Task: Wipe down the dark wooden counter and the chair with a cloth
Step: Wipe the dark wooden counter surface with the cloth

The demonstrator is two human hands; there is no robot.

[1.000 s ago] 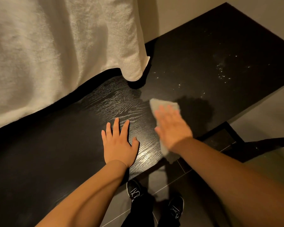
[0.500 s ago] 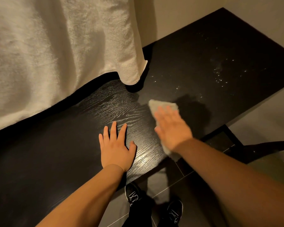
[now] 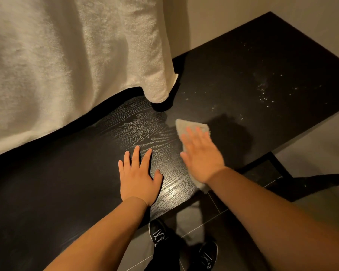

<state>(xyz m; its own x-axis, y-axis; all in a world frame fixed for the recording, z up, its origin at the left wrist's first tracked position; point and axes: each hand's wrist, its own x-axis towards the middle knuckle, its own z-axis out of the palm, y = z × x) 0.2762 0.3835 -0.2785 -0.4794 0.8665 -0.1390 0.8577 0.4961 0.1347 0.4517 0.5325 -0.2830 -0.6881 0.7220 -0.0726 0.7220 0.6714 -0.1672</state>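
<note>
A: What could go wrong here?

B: The right hand [image 3: 202,153] lies flat, fingers straight, pressing the cloth [image 3: 192,126] onto the surface [image 3: 233,65] near its front edge. Nothing pinches the cloth, so I judge a quick stroke could leave it behind or drop its overhanging tail. The pale specks [image 3: 263,92] further right could get swept onto the floor.

A: And the left hand [image 3: 137,177]?

B: Flat, fingers spread, holding nothing, just beside the cloth.

A: Anything unclear?

B: The right hand's fingers are blurred. The white towel [image 3: 67,65] hides the surface's back left. The dark frame [image 3: 311,184] at lower right may be the chair, but it is cut off.
</note>
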